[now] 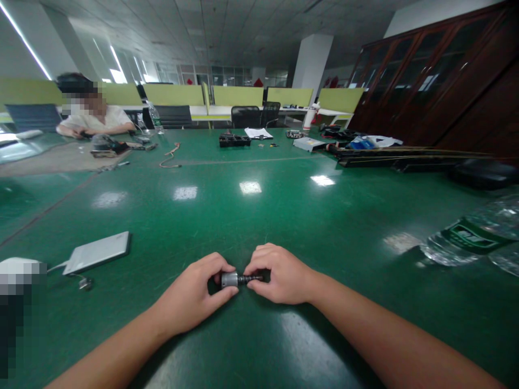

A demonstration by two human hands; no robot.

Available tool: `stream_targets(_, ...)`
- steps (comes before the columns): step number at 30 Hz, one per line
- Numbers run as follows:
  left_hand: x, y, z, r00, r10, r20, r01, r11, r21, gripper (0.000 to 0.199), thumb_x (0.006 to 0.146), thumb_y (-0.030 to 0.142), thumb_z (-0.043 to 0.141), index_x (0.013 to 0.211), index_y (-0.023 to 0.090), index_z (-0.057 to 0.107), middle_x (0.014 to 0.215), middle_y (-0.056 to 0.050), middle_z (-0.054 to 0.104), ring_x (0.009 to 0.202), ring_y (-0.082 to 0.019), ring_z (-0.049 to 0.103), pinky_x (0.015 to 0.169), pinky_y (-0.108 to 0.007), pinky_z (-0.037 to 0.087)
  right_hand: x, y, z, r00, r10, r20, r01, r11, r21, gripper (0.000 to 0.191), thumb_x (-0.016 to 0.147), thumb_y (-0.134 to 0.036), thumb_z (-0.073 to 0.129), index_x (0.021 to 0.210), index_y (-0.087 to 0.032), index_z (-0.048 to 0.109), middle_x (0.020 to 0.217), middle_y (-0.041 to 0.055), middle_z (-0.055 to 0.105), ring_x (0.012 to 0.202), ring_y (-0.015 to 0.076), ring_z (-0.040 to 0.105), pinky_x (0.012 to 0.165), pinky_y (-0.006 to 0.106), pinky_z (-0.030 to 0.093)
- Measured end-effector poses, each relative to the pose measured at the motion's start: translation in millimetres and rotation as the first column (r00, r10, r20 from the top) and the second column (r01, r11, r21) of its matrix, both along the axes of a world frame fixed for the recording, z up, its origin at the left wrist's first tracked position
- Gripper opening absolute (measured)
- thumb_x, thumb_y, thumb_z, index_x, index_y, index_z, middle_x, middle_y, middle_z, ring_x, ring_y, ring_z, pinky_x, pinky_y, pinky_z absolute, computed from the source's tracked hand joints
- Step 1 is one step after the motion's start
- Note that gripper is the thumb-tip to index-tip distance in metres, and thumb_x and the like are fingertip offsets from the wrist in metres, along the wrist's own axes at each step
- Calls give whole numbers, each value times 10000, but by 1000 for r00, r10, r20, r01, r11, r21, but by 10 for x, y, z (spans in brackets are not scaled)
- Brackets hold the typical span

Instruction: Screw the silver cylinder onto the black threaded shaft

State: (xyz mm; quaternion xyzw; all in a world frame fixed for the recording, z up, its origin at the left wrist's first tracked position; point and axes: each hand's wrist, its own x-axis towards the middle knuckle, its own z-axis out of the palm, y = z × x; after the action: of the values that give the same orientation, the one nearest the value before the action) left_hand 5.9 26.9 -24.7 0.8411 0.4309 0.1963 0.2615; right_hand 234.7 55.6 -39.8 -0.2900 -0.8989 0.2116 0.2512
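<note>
A small silver metal cylinder (pixel 230 279) lies level between my two hands, just above or on the green table (pixel 211 210). From its right end runs a thin dark shaft with a coil spring (pixel 243 279) around it. My left hand (pixel 198 286) is closed on the cylinder, thumb on the near side and index finger on the far side. Fingertips of my right hand (pixel 279 274) pinch the spring and shaft close to the cylinder. The shaft's dark tip (pixel 258 277) shows inside the curl of that hand. Whether the parts are joined I cannot tell.
To the left lies a silver power bank (pixel 97 252) with a white cable. Clear water bottles (pixel 470 237) lie at the right. Further back are a black tray (pixel 234 140), a clipboard with papers (pixel 258 133) and long dark rails (pixel 397 155). A person (pixel 95 116) sits at the far left.
</note>
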Motion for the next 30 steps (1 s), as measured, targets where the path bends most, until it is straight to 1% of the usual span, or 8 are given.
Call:
stream_targets(8,-9,-2,-4,1000,6,-1,-6,1000,3,144,868,278,642,988,199,639,890,-25,622,812,-191,595,739,-303,470,21,6,11,1000,-19,21,19,1000,-24,78,762,-237,727,822,-189,714,727,7,682,724,157,610,770,304,440)
stream_targets(16,-20,-10,-5,1000,16,-1,-16,1000,6,122,877,277,619,971,200,618,886,-25,625,799,-190,591,722,-305,470,128,74,45,999,-26,38,28,997,-66,55,733,-201,743,774,-185,710,726,4,683,714,150,617,776,303,457)
stream_targets(20,-29,-8,0,1000,29,-6,-29,999,15,109,882,259,600,973,199,611,895,-30,629,798,-191,587,719,-308,469,254,146,72,996,-49,73,57,993,-101,59,718,-174,737,773,-183,718,724,8,670,705,149,615,699,277,464)
stream_targets(23,-37,-6,3,999,41,-9,-41,999,20,112,882,263,598,972,196,608,894,-32,629,795,-192,589,721,-311,473,314,181,69,995,-85,52,91,987,-129,53,720,-157,724,770,-173,720,735,14,665,692,142,614,661,260,467)
stream_targets(30,-42,-16,15,999,45,-13,-44,999,31,114,882,268,599,972,200,608,895,-33,631,792,-193,595,715,-310,477,265,171,52,997,-65,51,69,994,-90,69,726,-199,755,791,-182,741,738,14,680,720,149,619,704,277,465)
